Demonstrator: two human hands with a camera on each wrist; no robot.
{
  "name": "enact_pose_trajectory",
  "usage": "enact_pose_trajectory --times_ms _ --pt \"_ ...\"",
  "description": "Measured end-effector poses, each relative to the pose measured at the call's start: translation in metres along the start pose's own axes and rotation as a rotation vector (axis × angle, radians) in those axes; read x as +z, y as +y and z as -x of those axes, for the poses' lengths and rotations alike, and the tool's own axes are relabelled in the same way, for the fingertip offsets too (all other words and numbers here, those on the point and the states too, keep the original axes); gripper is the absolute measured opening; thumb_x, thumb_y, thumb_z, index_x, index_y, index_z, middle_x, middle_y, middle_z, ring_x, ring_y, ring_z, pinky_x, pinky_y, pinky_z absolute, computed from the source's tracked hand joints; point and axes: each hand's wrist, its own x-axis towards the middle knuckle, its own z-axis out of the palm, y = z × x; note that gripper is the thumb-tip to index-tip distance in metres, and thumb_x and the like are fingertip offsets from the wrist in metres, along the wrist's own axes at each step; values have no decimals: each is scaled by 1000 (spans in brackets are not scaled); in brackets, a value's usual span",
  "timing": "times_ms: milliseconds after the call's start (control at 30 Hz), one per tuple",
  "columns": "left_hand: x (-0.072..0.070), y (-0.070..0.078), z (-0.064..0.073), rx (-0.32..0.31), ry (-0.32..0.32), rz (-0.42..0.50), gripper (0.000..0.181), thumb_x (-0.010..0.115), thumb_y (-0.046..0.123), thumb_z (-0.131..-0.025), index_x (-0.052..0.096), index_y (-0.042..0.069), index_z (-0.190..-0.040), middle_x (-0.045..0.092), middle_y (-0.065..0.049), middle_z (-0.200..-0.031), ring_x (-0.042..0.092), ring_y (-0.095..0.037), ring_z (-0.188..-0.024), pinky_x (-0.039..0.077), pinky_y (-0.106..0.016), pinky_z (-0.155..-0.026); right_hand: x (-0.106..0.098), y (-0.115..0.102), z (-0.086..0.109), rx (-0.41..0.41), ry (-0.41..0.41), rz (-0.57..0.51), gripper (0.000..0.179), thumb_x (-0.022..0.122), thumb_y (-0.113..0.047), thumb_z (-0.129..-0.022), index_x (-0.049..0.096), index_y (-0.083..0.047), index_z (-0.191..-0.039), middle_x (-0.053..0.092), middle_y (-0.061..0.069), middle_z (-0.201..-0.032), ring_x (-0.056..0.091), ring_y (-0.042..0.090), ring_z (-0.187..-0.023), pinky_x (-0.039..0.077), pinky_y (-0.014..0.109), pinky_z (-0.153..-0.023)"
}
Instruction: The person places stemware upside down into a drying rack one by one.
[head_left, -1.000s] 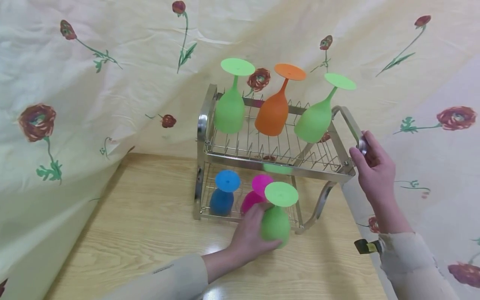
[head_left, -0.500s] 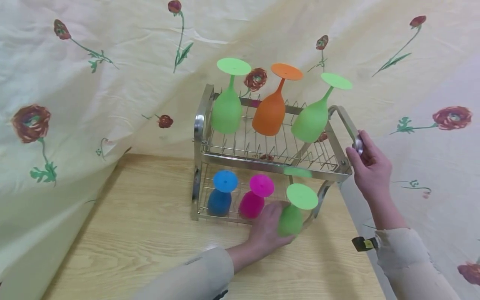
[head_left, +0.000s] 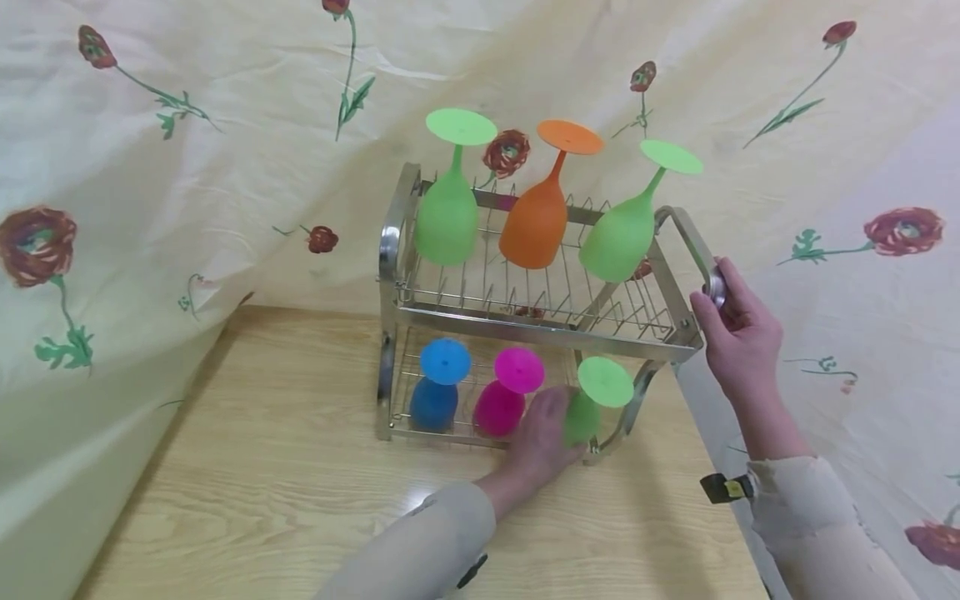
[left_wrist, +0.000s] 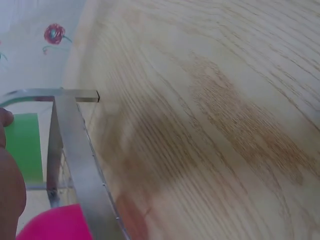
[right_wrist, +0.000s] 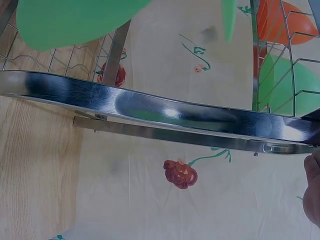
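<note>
At the right end of the lower tier, my left hand holds a green goblet upside down by its bowl, the round foot on top. The fingers lie partly behind the bowl. In the left wrist view, part of this green goblet shows beyond the lower rail. My right hand grips the side handle of the two-tier metal dish rack at the upper right. The right wrist view has only the edge of that hand, beside the curved side frame.
A blue goblet and a pink goblet stand inverted on the lower tier, left of my left hand. Above, two green goblets and an orange goblet lean upside down. The rack stands on a wooden table before a flowered cloth.
My left hand has carried the green goblet rightward past the pink one and in over the lower tier. My right hand keeps its grip on the rack. The view has shifted slightly.
</note>
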Motion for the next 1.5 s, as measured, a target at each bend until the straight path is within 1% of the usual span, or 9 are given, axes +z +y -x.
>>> enact_pose_trajectory --times_ms 100,233,333,433,533,767,900,1067,1500 --pt "8 -6 -4 -11 17 18 85 95 27 -82 44 15 -149 57 -1 -143 57 -16 -133 50 -27 -113 1 -1 1 -3 1 -12 56 70 -7 -103 54 -20 -155 60 12 -153 66 1 -121 52 13 -99" --pt "20 -11 -9 -27 4 33 84 93 27 -85 43 16 -152 55 0 -146 56 -15 -134 54 -28 -109 0 -1 1 1 16 -14 55 70 -5 -102 56 -18 -154 62 12 -151 67 -2 -115 53 11 -96" --pt "27 -11 -14 -79 -14 33 85 93 27 -85 43 18 -153 53 0 -149 55 -16 -135 55 -29 -108 0 -1 1 -6 23 -20 56 70 -3 -102 56 -18 -154 62 12 -151 67 0 -118 53 11 -97" --pt "27 -9 -20 -156 -40 48 85 94 26 -84 44 18 -153 54 1 -149 56 -16 -135 53 -30 -111 1 -1 0 -22 19 -29 57 69 -1 -102 55 -19 -154 61 13 -151 66 2 -123 52 13 -100" --pt "29 -10 -23 -188 -62 68 85 93 25 -84 45 18 -153 53 1 -150 56 -15 -135 50 -29 -114 1 0 0 -31 19 -27 56 68 -1 -102 55 -19 -154 62 14 -151 66 1 -121 53 13 -99" --pt "42 -15 -26 -171 -61 91 87 94 24 -83 43 20 -154 50 2 -153 56 -15 -135 52 -31 -112 -1 1 0 -23 37 -16 55 70 -1 -101 57 -14 -153 63 15 -149 67 -1 -116 53 11 -96" --pt "45 -15 -25 -178 -70 58 86 95 25 -82 45 19 -152 52 1 -151 57 -15 -133 56 -31 -107 0 1 0 -27 41 -28 55 71 0 -100 58 -15 -152 64 13 -148 68 -1 -117 54 12 -97" --pt "48 -16 -21 -143 -61 7 84 95 26 -82 47 17 -149 54 -1 -148 58 -16 -131 58 -29 -101 2 0 1 -34 35 -30 55 70 -2 -101 57 -17 -152 62 12 -150 66 3 -123 53 14 -99" --pt "51 -21 -14 -105 -42 37 86 93 27 -86 42 16 -155 54 -2 -150 57 -18 -136 55 -33 -110 1 0 1 -40 25 -10 56 70 -4 -102 56 -19 -154 62 14 -150 66 3 -123 53 14 -100"
